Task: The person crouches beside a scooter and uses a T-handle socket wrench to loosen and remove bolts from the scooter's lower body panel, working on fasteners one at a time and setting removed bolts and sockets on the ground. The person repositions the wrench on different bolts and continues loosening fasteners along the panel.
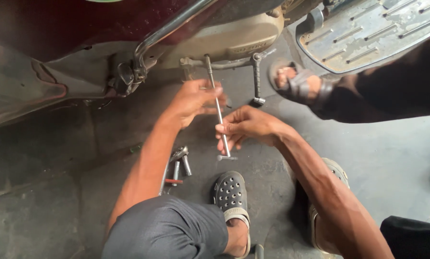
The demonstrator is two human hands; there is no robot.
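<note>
While both hands (224, 117) grip the rod (218, 110), tools (179, 163) lie below the left hand (193, 100); a sandalled foot (296, 84) crowds beyond the right hand (248, 127).

loose tools (179, 165) left of clog (230, 194)

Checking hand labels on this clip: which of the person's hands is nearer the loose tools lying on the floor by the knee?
Left. The left hand grips the upper part of the long rod, up beyond the tools; the right hand holds the rod's lower end, off to their right.

Loose tools (179, 163) on floor; footboard (368, 31); sandalled foot (294, 84).
</note>
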